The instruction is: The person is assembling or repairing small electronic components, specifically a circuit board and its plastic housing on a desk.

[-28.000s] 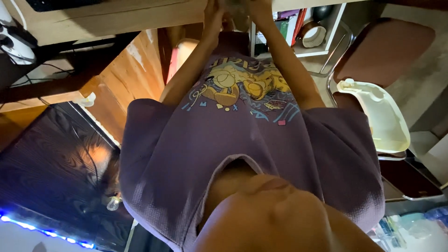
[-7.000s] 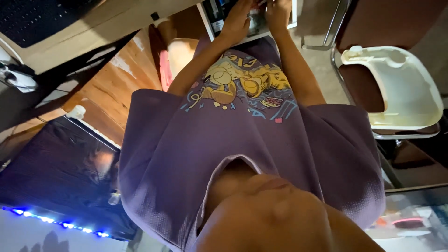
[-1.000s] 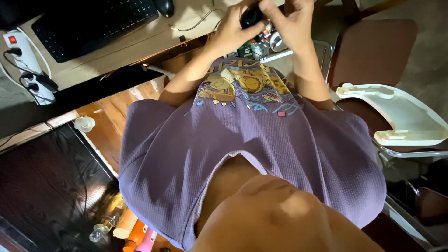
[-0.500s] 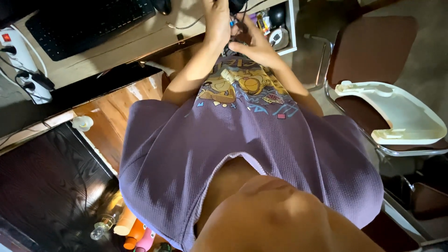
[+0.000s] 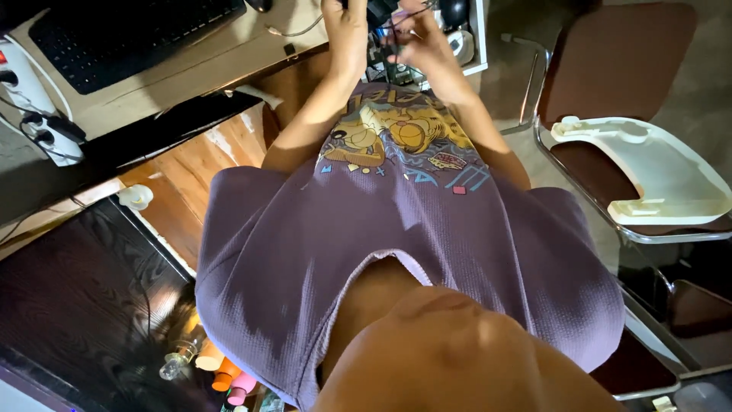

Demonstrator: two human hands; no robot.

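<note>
I have both hands up at the table's (image 5: 191,72) near edge, by its right corner. My left hand (image 5: 347,30) is clenched around a small black device (image 5: 379,11), and my right hand (image 5: 419,42) pinches the thin dark cable (image 5: 393,47) hanging from it. A black keyboard (image 5: 114,34) lies well to the left; a white shelf (image 5: 476,34) of clutter sits just beyond my hands.
</note>
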